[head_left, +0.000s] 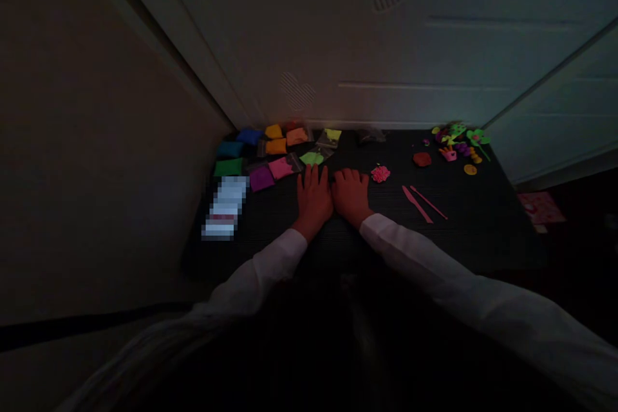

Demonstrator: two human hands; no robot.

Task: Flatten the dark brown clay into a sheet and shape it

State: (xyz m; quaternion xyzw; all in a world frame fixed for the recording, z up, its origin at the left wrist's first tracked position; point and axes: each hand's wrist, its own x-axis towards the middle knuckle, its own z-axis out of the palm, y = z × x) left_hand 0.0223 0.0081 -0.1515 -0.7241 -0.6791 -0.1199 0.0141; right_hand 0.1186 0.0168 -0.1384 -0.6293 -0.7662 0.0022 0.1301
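Palm down on the dark table, my left hand [314, 198] has its fingers stretched out and slightly spread. Its fingertips reach to the lower edge of a bag of light green clay [312, 158]. Right beside it, thumb side to thumb side, rests my right hand [351, 193] with its fingers bent down toward the tabletop. Whatever lies beneath the right fingers is hidden. A pink bumpy clay piece [380, 173] sits just right of that hand. Farther right lie a pink clay knife [417, 204] and a thin pink stick tool [429, 202].
Bags of coloured clay, including purple [261, 177], pink [280, 167] and green [229, 168], lie at the left. A blurred-out phone-like rectangle [226, 208] is nearby. A red lump [421, 159] and several small clay figures [451, 153] stand at back right, before a white panel [386, 64].
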